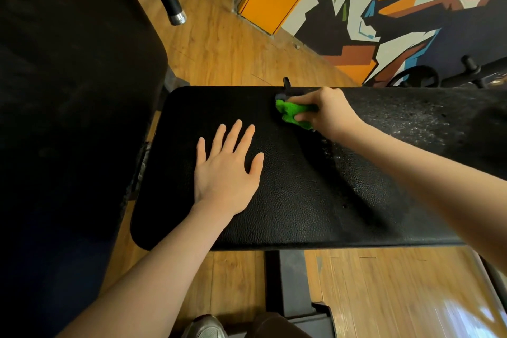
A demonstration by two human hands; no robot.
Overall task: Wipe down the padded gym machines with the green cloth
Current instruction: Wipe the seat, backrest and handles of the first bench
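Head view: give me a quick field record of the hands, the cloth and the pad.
left hand: flat on the black bench pad, fingers spread, holding nothing
right hand: grips the green cloth
cloth position: bunched, pressed on the pad near its far edge
pad surface: pale specks to the right of the cloth
floor: wood planks
background: painted mural wall

The left hand (227, 170) lies flat, palm down, on the bench (301, 200); its fingers (233, 134) are straight and spread, the thumb angled out to the right; the bare forearm runs back toward the lower left. The right hand (326, 112) reaches farther forward, its fingers curled round the green cloth (290, 112), thumb on top; the right forearm extends in from the right edge.
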